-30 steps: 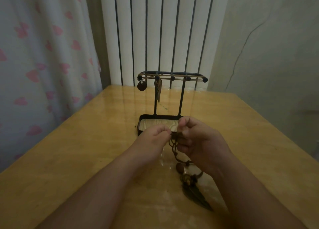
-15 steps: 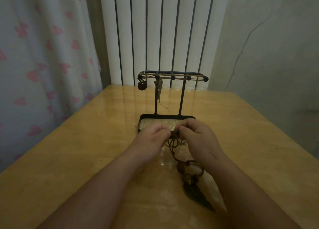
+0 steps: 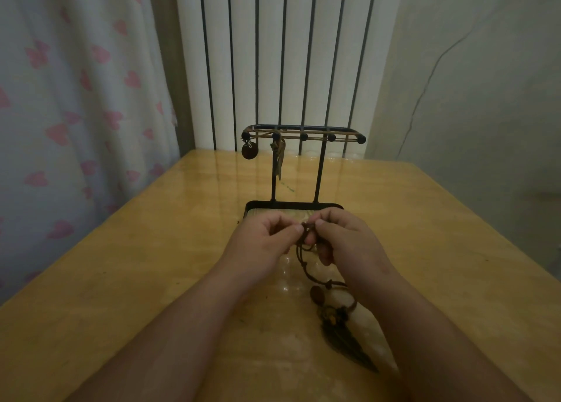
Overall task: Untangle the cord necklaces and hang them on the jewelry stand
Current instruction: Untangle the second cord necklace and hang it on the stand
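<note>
**Both hands working one knot, right in front of the stand**

The left hand [image 3: 264, 238] and the right hand [image 3: 343, 241] are meeting fingertip to fingertip. Each is pinching the dark cord [image 3: 306, 266] at a small tangle between them, with the other fingers curling loosely underneath. They are hovering just over the near rim of the stand [image 3: 318, 171], above its tray [image 3: 291, 203].

From the pinch, the cord is trailing down and toward the near right, passing beside the right wrist. It is ending at a bead [image 3: 316, 294] and a feather-shaped pendant [image 3: 349, 347], which are lying on the tabletop [image 3: 121, 265]. So the necklace's long axis is running from the far centre to the near right, with its heavy end pointing away from the stand.

On the top bar [image 3: 303, 128], a round charm [image 3: 249, 152] and a long charm [image 3: 279, 159] are hanging from the left pegs. The pegs to the right are showing nothing dangling (thin cords are running along the bar there, though).

The untangling is probably not finished. Once the knot is giving way, the lift will likely be going up and away from the person, and the right hand is sitting slightly nearer the bare pegs. The dragging pendant could be snagging on the tray rim as it rises.
</note>
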`<action>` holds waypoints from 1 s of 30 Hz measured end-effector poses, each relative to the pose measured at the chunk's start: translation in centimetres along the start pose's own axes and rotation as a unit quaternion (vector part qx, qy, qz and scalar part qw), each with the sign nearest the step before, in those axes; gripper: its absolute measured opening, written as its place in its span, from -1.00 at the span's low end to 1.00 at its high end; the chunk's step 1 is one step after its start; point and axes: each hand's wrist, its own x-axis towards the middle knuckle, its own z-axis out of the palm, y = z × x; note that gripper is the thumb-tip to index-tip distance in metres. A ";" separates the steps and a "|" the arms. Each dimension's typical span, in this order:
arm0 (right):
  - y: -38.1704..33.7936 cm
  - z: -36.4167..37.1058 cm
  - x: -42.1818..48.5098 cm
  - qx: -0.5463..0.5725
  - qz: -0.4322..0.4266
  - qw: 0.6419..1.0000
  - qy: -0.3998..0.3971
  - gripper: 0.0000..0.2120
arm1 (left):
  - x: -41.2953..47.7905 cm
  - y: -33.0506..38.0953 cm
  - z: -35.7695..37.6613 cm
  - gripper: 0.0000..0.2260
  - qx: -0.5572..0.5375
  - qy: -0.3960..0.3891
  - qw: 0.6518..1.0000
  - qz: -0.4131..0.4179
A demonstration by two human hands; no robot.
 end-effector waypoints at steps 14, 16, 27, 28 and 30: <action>-0.8 -0.2 1.0 0.027 0.098 0.994 -0.035 -0.70 | 0.1 0.1 0.1 -0.82 0.014 0.008 1.000 -0.010; -0.8 -0.7 1.0 0.014 0.093 0.995 -0.030 -0.78 | 0.0 0.2 0.3 -0.81 0.006 0.001 1.000 -0.021; -0.6 -2.6 0.1 0.337 0.108 0.935 0.013 -0.90 | 0.5 0.0 -0.3 -0.79 -0.055 0.051 0.994 -0.084; -0.5 -2.7 0.1 0.334 0.105 0.937 0.008 -0.90 | 0.4 0.0 -0.3 -0.79 -0.058 0.050 0.993 -0.086; -0.2 -2.5 0.3 0.277 0.105 0.955 0.005 -0.86 | 0.3 0.2 -0.1 -0.79 -0.064 0.046 0.993 -0.085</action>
